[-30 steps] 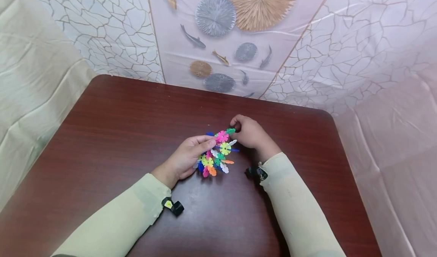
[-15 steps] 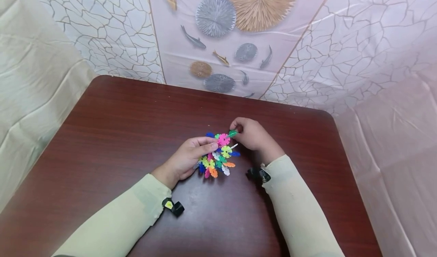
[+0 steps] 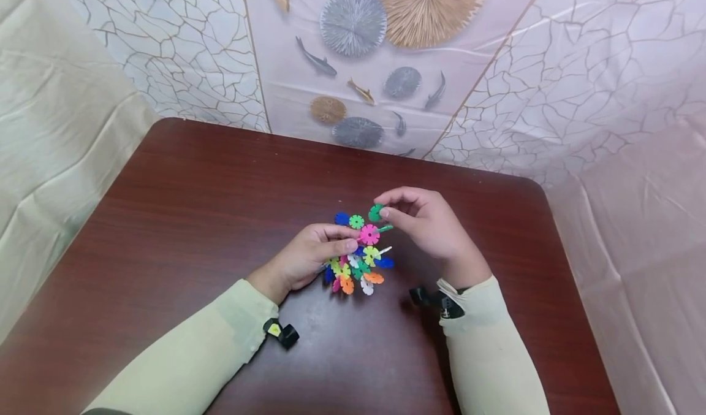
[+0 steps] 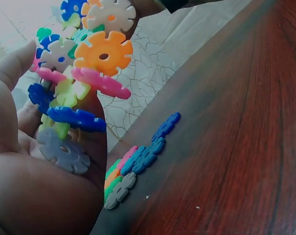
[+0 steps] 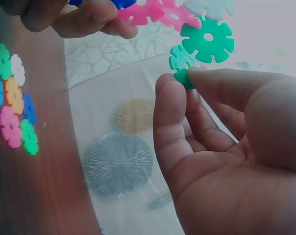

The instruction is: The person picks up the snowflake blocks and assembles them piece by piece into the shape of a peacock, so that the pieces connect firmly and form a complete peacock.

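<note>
My left hand [image 3: 306,255] holds a cluster of interlocking flower discs [image 3: 342,270], many-coloured notched plastic pieces joined at angles. In the left wrist view an orange disc [image 4: 104,55], a pink one and blue ones stick out from the cluster beside the palm. My right hand [image 3: 427,222] pinches a green disc [image 3: 375,212] between thumb and index finger, just above the cluster. Close to it in the right wrist view, another green disc [image 5: 208,39] stands beside the pink discs [image 5: 172,13]. Whether the pinched disc touches it, I cannot tell.
Several loose flower discs lie on the dark wood table, among them a blue one [image 4: 166,126] and an orange one [image 5: 14,96]. A patterned cloth [image 3: 353,22] hangs behind the table [image 3: 231,176]. Black wrist straps [image 3: 281,334] are on both arms.
My right hand has shifted right and turned, so the pinched green disc now faces up. A second green disc shows beside the pink one. The cluster has moved slightly right and down.
</note>
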A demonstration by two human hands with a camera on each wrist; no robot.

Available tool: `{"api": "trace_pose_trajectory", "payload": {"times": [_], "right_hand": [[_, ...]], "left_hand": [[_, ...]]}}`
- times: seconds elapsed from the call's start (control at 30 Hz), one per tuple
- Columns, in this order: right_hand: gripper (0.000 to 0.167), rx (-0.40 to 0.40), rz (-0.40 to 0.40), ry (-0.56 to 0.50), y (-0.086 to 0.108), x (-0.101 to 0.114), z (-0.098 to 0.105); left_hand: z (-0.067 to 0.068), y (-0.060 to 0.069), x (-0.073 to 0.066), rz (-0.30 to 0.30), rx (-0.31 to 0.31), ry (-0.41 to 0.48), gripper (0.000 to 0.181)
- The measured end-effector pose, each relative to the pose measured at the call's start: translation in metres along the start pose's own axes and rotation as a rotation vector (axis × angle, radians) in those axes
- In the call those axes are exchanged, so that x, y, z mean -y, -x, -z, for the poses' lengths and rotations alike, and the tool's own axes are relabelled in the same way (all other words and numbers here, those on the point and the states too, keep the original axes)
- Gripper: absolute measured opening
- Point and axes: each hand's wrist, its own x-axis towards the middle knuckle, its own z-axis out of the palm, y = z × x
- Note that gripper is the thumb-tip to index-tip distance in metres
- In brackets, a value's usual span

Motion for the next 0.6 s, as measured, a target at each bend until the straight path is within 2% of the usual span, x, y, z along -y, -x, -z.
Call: {"api": "trace_pose_trajectory", "payload": {"times": [0.33,0.6], "right_hand": [[0.021,0.044,0.083,0.086,0.01,0.012,0.005],[0.021,0.048,0.133,0.066,0.013,0.013,0.009]], "left_hand": [[0.001,0.002,-0.001,-0.032,0.054,-0.005,0.067],[0.001,0.002,-0.001,-0.053,0.058,0.005,0.065]]}}
